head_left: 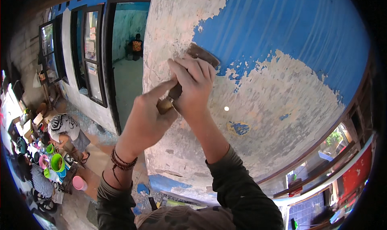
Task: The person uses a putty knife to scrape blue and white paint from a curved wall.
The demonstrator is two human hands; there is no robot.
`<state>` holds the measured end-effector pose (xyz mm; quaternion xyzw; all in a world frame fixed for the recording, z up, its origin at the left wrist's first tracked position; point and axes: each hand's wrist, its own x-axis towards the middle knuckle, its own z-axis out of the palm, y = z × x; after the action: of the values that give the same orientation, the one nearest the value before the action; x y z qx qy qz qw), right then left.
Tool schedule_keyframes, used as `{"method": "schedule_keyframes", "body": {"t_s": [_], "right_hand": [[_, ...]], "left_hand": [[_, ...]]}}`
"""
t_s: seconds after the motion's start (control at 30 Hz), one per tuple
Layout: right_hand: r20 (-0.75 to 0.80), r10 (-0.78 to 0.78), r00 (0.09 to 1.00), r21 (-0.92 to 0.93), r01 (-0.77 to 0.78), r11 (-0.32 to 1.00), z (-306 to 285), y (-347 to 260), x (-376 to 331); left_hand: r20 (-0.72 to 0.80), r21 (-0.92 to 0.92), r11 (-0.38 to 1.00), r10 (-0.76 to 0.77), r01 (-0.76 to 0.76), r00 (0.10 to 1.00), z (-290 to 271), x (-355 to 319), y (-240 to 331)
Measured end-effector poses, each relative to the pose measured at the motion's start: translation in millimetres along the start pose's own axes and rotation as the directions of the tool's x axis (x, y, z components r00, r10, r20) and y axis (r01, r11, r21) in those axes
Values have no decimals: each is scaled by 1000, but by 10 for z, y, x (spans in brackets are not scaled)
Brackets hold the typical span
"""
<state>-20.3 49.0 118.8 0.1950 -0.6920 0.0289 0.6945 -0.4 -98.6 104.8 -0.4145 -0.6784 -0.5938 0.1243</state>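
Both my hands are closed on a paint scraper (pixel 202 54) that I hold up against a wall (pixel 266 145). My left hand (pixel 149 115) wraps the lower end of its handle. My right hand (pixel 194 83) grips higher up, fingers curled close behind the wide metal blade. The blade's edge lies at the border of the blue paint (pixel 278 24), touching or nearly touching it. Around and below the blade the wall is bare, mottled grey-white, with ragged paint edges and small blue flecks. My fingers hide most of the handle.
To the left stand a dark door frame (pixel 111 68) and windows, with a person (pixel 137 46) inside the room. Two people, one bending (pixel 66 129), are by bowls and a pink bucket (pixel 80 183) at lower left. Blue paint chips (pixel 142 189) litter the floor.
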Motion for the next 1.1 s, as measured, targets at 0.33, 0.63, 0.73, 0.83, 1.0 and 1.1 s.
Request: {"method": "schedule_keyframes", "body": {"t_s": [0.33, 0.63, 0.73, 0.83, 1.0, 1.1], "right_hand": [[-55, -67, 996, 39, 69, 997, 51, 106, -28], [-23, -8, 1000, 29, 9, 1000, 25, 21, -45], [-38, -21, 999, 18, 22, 1000, 41, 40, 112], [-49, -11, 999, 5, 11, 1000, 44, 76, 255], [-47, 16, 999, 19, -15, 1000, 0, 6, -6], [-99, -8, 995, -8, 7, 1000, 52, 85, 257]], "left_hand": [[-29, 20, 1000, -22, 23, 999, 43, 15, 14], [-33, 11, 1000, 25, -25, 999, 24, -8, -47], [-5, 2, 999, -44, 44, 999, -60, 79, 60], [49, 23, 999, -46, 45, 998, -176, 204, 305], [-7, 13, 1000, -26, 26, 1000, -21, 6, 86], [4, -17, 999, 41, -41, 999, -104, 170, 181]]}}
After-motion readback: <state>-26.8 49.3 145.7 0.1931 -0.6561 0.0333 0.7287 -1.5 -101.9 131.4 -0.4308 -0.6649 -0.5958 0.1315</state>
